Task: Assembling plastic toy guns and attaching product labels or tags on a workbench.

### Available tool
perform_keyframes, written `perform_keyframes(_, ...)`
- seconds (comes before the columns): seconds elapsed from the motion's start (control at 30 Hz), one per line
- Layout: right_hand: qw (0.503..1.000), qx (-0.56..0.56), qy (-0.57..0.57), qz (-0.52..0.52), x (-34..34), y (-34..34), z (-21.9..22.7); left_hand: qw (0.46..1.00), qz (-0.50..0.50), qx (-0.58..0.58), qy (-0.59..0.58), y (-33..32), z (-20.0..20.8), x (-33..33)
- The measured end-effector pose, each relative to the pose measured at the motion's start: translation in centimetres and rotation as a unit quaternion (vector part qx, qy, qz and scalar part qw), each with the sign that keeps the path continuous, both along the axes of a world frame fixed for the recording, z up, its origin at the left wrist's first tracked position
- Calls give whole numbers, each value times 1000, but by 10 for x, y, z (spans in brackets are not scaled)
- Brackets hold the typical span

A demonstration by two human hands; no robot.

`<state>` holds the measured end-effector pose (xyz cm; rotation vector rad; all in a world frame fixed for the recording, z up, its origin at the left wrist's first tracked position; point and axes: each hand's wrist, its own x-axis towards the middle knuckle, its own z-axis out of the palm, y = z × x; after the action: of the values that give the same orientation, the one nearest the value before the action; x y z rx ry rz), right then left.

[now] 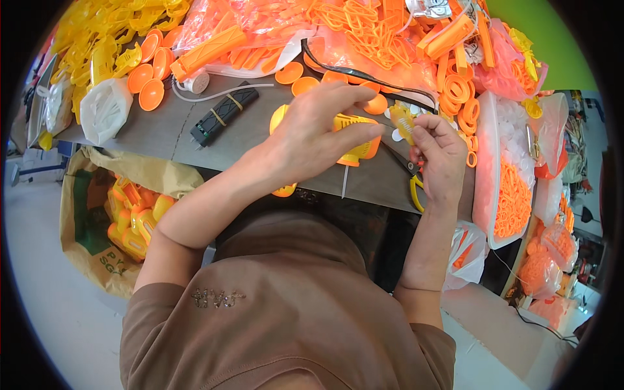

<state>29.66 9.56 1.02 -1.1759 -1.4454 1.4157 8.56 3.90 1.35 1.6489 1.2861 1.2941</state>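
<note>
Between thumb and fingertips, my right hand (442,153) pinches a small yellow plastic piece (402,122) with slots in it. My left hand (315,133) hovers over the worktable (260,156), thumb and fingers apart. Beneath its fingers lies a yellow-orange slotted plastic housing (367,149), partly covered by the hand. A thin pale strip (345,182) extends below that housing toward the table's near edge. Other yellow-orange round parts (279,117) show around the left hand and wrist. Scissors with yellow handles (416,193) rest just left of my right wrist.
A black tool with rubber bands (224,117) lies on the left. Orange cups (152,95), strips and rings (457,89) pile along the back. At right stands a clear tub (489,195) of orange loops. A paper bag (81,195) of yellow-orange parts is below left.
</note>
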Motion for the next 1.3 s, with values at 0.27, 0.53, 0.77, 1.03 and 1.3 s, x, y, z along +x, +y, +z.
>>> perform_keyframes(0.27, 995, 72, -26, 71, -40, -22, 12, 982, -15, -114, -153, 9, -6, -1)
perform_keyframes(0.53, 991, 105, 24, 73, -53, -33, 4, 983, -4, -149, -103, -5, 4, -21)
perform_keyframes(0.77, 937, 322, -92, 100, -45, -47, 4, 954, -43, -253, -153, -34, 3, -30)
perform_keyframes(1.03, 842, 496, -131, 166, -38, -64, -8, 922, -80, -299, -232, -51, -3, -30)
perform_keyframes(1.3, 927, 336, -165, 27, -19, -25, -22, 946, -94, -241, -196, -74, -2, -42)
